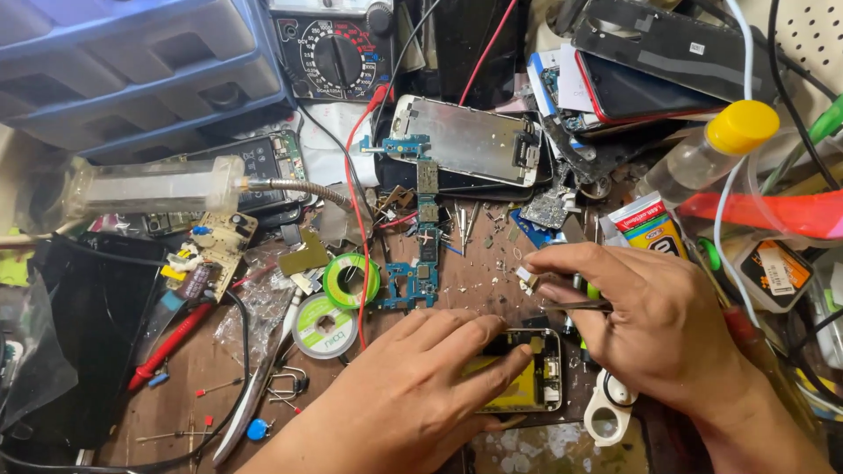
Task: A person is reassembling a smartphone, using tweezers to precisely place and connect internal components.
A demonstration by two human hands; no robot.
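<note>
I press my left hand (421, 386) flat on the opened phone frame (527, 373) at the lower centre of the frame, fingers spread narrow, I think to stop it sliding on the cluttered worktop (219, 369). My right hand (641, 325) pinches thin metal tweezers (575, 305) over its shiny rim, near a long blue circuit board (423, 254).

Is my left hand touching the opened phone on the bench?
Touching. The head view shows the left hand lying across the opened phone, fingers pressing its frame.
</note>
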